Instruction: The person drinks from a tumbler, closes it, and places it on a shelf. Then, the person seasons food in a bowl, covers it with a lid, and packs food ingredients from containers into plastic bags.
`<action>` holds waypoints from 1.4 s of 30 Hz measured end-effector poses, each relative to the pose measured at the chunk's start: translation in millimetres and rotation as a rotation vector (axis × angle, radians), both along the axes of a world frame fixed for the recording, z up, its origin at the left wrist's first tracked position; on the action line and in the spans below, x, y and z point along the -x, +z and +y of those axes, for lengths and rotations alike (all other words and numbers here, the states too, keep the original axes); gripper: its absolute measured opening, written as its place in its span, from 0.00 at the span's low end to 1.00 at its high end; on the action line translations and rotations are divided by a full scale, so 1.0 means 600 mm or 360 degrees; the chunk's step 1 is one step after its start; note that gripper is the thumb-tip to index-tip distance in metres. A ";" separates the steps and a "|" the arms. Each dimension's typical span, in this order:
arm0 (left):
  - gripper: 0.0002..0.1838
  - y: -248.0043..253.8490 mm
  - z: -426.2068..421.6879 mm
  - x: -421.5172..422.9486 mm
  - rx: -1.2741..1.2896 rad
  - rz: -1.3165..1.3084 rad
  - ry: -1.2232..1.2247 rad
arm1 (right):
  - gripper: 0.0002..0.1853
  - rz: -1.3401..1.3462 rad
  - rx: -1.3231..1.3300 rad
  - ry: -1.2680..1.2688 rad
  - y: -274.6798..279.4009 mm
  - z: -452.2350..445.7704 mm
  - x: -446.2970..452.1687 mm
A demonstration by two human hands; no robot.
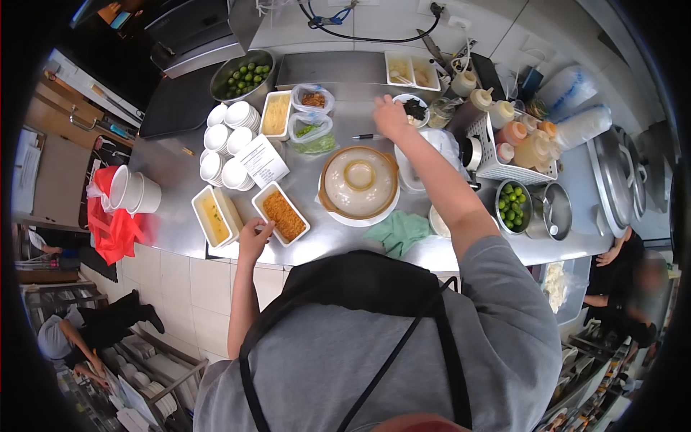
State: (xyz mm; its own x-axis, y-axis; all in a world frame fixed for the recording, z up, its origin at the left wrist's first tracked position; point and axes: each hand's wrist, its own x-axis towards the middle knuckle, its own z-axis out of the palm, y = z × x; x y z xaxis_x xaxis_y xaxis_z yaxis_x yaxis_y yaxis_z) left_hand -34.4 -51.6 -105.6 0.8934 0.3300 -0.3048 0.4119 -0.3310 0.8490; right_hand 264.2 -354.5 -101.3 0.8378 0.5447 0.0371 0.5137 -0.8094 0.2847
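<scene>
My left hand (255,237) is at the near-left edge of a white rectangular container (258,204) of orange crumbs (285,215), its fingers closed on the rim. To its left is another white container (233,222) with a yellow filling. My right hand (391,117) reaches far forward, just left of a small white bowl (425,121) holding dark shreds (414,109) and some pale pieces. Its fingers are blurred, and I cannot see anything in them. Between the hands, a lidded clay pot (360,182) sits on a white plate (367,221). A dark pen (368,137) lies behind it.
White cup stacks (241,115), a printed card (263,160) and bagged ingredients (313,129) stand left. A green cloth (399,234) lies near the front edge. A sauce bottle basket (515,170) and a bowl of limes (512,207) are right. Other people stand in both lower corners.
</scene>
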 end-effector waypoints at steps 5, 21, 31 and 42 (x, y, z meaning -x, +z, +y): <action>0.15 -0.003 0.002 0.002 -0.0079 -0.0037 -0.0010 | 0.09 0.0136 -0.0033 0.0161 -0.016 0.024 0.021; 0.14 0.016 0.000 0.008 -0.0476 -0.0210 0.0052 | 0.11 0.2041 -0.2500 -0.0232 0.108 -0.017 0.033; 0.34 0.171 -0.137 -0.076 0.1263 -0.0658 0.0109 | 0.13 0.2036 -0.3596 0.0225 0.183 0.116 0.294; 0.47 0.215 -0.164 -0.097 0.2109 -0.0678 0.0368 | 0.08 0.1362 -0.2962 0.0378 0.209 0.022 0.336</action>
